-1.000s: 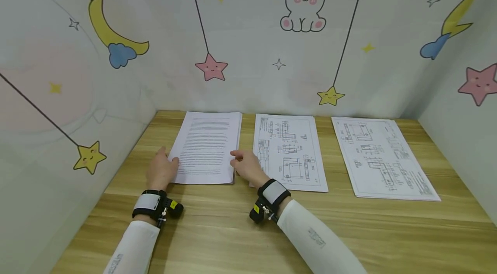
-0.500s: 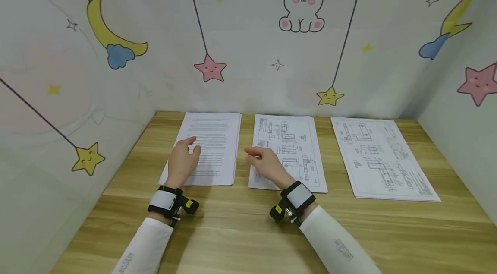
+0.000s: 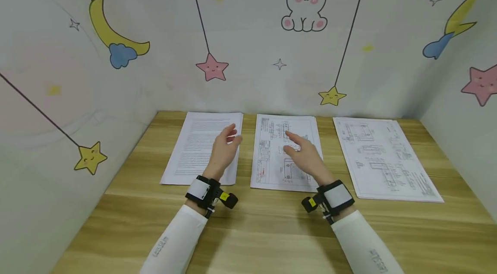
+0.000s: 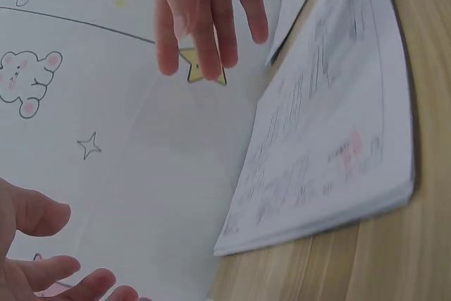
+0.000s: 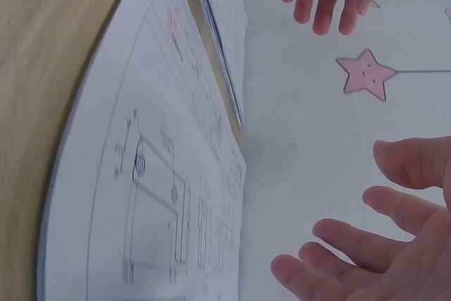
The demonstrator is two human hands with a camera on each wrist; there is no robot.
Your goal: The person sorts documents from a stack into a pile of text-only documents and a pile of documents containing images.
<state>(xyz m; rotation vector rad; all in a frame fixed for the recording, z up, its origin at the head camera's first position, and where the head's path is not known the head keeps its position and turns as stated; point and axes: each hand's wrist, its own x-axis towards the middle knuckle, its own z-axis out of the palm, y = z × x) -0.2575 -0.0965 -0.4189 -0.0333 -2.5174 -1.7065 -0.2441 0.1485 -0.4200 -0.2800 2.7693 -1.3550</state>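
Observation:
In the head view my left hand hovers over the right side of a stack of text-printed paper, its fingers loosely bent and holding nothing. My right hand hangs above the middle stack of technical drawings, thumb and fingers apart. Both wrist views show a gap between the hands and the paper. The left wrist view catches a red mark on the top sheet of the middle stack. In the right wrist view, line drawings cover that stack, and the fingers of the right hand are spread.
A third stack of drawings lies slightly turned at the right of the wooden table. Behind the table stands a white backdrop with cartoon stars, a moon and a bunny, and it continues along both sides.
The left hand has left the left edge of the text stack and moved right. The right hand has moved right from between the stacks to over the middle one. The stacks stay in place.

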